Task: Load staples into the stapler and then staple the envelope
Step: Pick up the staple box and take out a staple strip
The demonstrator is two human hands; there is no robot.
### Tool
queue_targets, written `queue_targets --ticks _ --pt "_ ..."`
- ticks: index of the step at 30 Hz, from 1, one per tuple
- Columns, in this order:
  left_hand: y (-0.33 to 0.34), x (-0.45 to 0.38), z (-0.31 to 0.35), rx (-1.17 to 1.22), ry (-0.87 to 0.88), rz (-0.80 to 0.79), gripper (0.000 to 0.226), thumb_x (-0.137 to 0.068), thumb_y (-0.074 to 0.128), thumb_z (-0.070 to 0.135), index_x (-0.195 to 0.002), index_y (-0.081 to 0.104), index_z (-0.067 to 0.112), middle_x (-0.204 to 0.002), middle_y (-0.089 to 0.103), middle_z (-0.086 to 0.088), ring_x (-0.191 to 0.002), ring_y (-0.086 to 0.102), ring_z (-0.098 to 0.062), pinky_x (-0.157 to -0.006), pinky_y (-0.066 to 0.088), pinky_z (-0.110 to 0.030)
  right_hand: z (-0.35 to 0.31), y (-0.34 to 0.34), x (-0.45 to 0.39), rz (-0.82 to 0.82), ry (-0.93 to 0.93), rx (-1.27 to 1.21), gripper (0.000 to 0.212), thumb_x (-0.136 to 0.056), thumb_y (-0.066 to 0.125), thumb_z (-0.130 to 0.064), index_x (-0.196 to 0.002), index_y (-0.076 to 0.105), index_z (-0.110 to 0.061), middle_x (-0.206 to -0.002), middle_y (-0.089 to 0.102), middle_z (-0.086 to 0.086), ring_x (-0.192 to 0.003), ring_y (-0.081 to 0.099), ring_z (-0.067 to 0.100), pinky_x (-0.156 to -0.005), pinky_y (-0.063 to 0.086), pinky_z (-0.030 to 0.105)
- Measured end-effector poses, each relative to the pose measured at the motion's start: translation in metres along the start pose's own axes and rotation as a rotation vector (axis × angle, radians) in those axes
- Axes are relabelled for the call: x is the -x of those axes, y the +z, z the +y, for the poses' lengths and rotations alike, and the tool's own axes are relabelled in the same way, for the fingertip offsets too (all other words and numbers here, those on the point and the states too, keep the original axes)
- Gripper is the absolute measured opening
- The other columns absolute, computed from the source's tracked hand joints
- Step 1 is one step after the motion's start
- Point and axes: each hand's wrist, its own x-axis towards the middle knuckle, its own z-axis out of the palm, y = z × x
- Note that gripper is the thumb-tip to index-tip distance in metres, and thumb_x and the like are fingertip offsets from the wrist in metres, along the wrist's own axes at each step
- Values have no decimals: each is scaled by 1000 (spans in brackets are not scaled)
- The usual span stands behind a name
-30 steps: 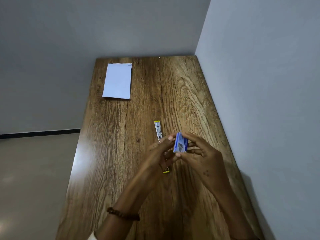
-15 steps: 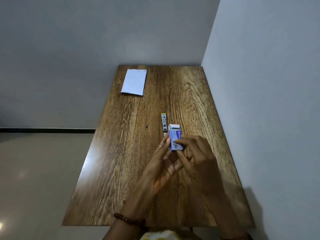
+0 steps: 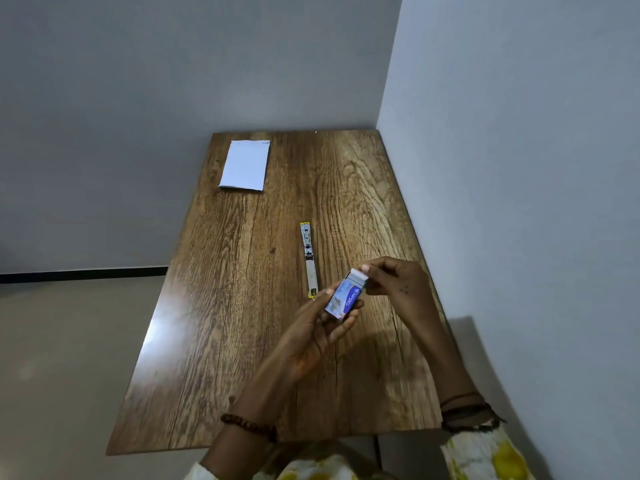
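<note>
Far left on the table (image 3: 214, 306), near the back corner, the envelope (image 3: 246, 165) lies flat and untouched, well apart from everything else. Right of it, mid-table, the stapler (image 3: 308, 258) lies swung fully open in 1 long line, its metal channel facing up; whether any staples sit in it is too small to tell.

Just beside the stapler's near end, the left hand (image 3: 311, 334) grasps the staple box (image 3: 344, 299) from below, fingers curled round its blue sleeve, holding it above the table. At the box's far end a pale inner tray shows past the sleeve. The right hand (image 3: 394, 282) pinches that tray end between thumb and fingertips.

The step in hand looks like the 1st of 2: opening the box to get staples out, with loading and stapling not yet done. The next move probably calls for sliding the tray far enough to lift out 1 strip, keeping the box level so nothing spills, then laying the strip into the open channel, legs down.
</note>
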Motion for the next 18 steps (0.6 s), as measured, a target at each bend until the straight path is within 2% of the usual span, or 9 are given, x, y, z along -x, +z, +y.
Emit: queue_targets --ticks 3,6,8,11,13,14,16,18 --pt "-9 -13 -7 -19 11 90 20 -94 45 13 -95 64 7 -79 75 -13 -72 72 -20 -59 59 -26 16 -4 -7 -17 95 -10 7 -85 62 -12 -85 68 -8 -70 66 2 -63 62 14 -58 54 17" --pt "-14 -22 -12 -53 16 118 19 -94 46 14 -93 64 7 -78 75 -10 -70 72 -19 -56 58 -25 28 0 -6 -136 161 122 14 -81 69 -16 -94 70 -11 -82 68 -2 -74 64 7 -69 55 22" --pt "-15 -25 -14 -76 24 134 19 -94 47 15 -90 64 7 -75 75 -11 -68 72 -19 -56 59 -26 34 2 -5 -120 170 141 17 -79 70 -13 -95 70 -7 -80 68 -1 -74 64 9 -74 55 26" --pt "-12 -28 -15 -170 43 132 16 -92 50 17 -91 63 7 -80 73 -12 -66 71 -18 -56 58 -24 46 3 -7 -77 131 172 14 -82 67 -12 -92 70 -3 -75 67 1 -63 64 5 -62 54 15" --pt "-13 -32 -17 -404 79 145 10 -88 56 15 -97 60 13 -87 68 -7 -66 69 -13 -58 58 -21 53 5 -8 -54 103 208 15 -86 63 -14 -89 71 -2 -68 66 1 -54 62 0 -53 51 11" --pt "-16 -35 -19 -574 127 161 14 -86 60 12 -98 58 19 -89 66 -3 -68 68 -11 -60 58 -21 56 5 -8 -33 106 218 17 -87 62 -17 -86 71 -2 -63 65 0 -50 61 -1 -51 50 12" --pt "-27 -43 -23 -944 290 214 29 -79 68 14 -100 57 30 -93 63 3 -80 64 -10 -71 58 -27 63 7 -10 10 136 232 20 -88 61 -20 -81 71 -4 -58 62 0 -48 59 0 -48 47 11" --pt "-34 -49 -26 -1239 461 272 31 -77 70 21 -106 61 26 -96 59 7 -89 58 -10 -76 50 -22 70 8 -11 27 151 262 20 -88 60 -21 -80 69 -5 -58 61 -1 -48 58 0 -48 47 9"
